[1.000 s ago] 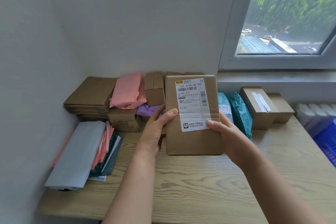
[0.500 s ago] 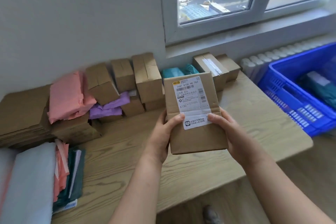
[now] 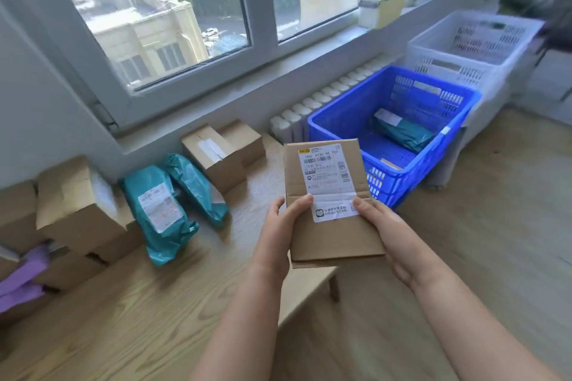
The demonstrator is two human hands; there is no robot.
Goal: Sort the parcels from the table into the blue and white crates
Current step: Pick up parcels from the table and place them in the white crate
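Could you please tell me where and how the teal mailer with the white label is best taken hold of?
The labelled teal mailer lies between a cardboard box and a second teal mailer, both close along its long sides. Only its crumpled near end juts out free, so probably pinch that end, coming from the front edge of the table.

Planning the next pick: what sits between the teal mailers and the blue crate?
Head view: two brown boxes on the table, then the white radiator beside the blue crate.
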